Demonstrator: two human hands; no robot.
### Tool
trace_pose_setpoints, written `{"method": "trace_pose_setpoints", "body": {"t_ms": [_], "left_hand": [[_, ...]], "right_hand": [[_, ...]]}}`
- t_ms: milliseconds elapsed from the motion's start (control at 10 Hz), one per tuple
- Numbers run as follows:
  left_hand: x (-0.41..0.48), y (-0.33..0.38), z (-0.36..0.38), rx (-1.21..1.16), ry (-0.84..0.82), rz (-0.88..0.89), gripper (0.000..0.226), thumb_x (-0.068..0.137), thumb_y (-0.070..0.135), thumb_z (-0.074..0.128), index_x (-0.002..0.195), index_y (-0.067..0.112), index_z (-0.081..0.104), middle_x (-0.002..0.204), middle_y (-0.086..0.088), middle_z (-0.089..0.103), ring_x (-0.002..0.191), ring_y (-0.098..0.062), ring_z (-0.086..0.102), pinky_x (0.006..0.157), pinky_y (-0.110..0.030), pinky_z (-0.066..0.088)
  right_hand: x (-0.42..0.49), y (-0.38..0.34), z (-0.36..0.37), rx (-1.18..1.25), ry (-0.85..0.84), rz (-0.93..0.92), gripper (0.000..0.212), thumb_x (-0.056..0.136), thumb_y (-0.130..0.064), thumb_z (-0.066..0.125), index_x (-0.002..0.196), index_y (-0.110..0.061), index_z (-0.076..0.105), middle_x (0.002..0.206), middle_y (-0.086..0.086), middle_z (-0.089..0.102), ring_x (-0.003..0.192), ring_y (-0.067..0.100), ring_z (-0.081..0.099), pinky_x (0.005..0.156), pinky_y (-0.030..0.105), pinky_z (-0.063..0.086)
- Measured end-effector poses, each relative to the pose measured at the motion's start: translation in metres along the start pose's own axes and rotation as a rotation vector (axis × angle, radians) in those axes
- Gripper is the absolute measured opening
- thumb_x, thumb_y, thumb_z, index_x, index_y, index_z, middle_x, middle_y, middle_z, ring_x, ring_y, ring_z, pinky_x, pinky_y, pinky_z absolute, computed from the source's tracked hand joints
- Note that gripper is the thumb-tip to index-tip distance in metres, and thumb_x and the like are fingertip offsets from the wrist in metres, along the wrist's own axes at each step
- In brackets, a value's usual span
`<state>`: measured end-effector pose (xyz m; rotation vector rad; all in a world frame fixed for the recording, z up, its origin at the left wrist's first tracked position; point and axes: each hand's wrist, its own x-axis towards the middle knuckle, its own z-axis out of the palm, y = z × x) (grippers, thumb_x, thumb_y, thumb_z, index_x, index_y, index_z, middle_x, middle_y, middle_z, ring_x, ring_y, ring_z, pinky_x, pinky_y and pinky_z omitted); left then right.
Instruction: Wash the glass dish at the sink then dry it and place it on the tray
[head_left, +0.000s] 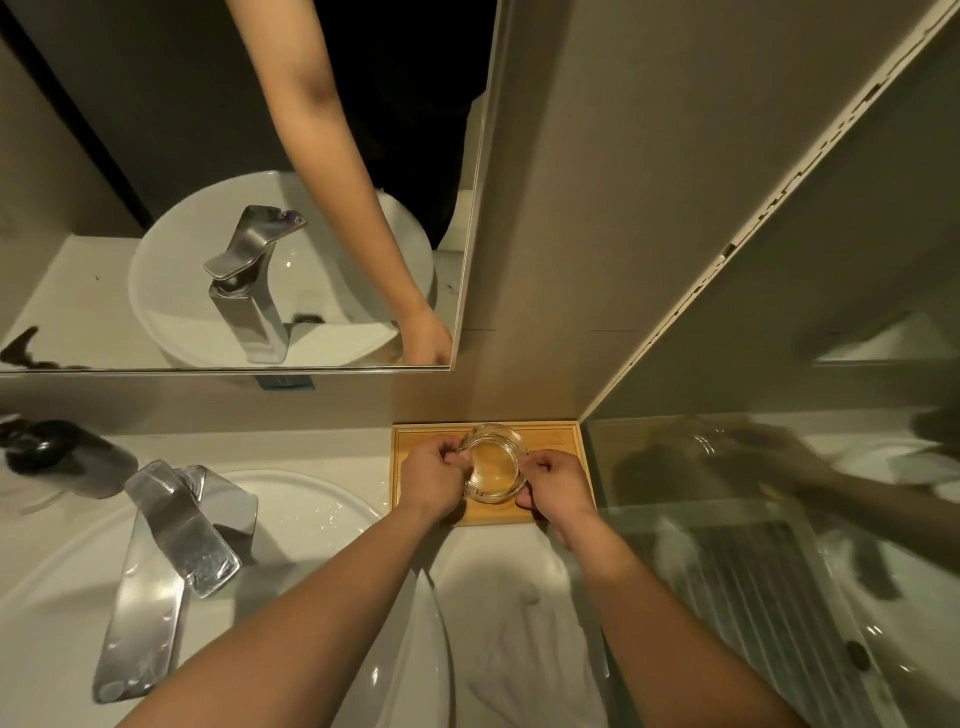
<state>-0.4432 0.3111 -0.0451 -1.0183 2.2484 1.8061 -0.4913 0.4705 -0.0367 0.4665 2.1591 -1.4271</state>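
A round clear glass dish is over the wooden tray that stands against the back wall. My left hand pinches the dish's left rim and my right hand grips its right rim. Whether the dish rests on the tray or hangs just above it, I cannot tell. The white round sink lies to the left with its chrome tap over the basin.
A white towel lies on the counter in front of the tray. A dark soap bottle stands behind the tap at the far left. A mirror hangs above the sink. A glass partition closes the right side.
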Motion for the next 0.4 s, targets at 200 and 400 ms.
{"method": "trace_pose_setpoints", "body": {"t_ms": [200,400], "left_hand": [[0.0027,-0.0041,0.0018,0.037,0.007,-0.011,0.015,0.091,0.019,0.067,0.102,0.014,0.076,0.093,-0.006,0.078,0.092,-0.029,0.072,0.089,-0.043,0.058],[0.0013,-0.0034,0.0028,0.034,-0.007,0.027,0.009,0.092,0.018,0.068,0.097,0.016,0.075,0.089,-0.007,0.077,0.089,-0.031,0.072,0.086,-0.043,0.058]], "right_hand": [[0.0026,0.0026,0.0021,-0.047,0.015,-0.016,0.020,0.103,-0.020,0.060,0.089,-0.015,0.072,0.070,0.004,0.062,0.064,0.020,0.057,0.063,0.030,0.054],[0.0023,0.0021,0.0026,-0.074,-0.013,-0.020,0.022,0.105,-0.024,0.057,0.102,-0.009,0.073,0.073,0.005,0.061,0.062,0.018,0.055,0.065,0.033,0.052]]}}
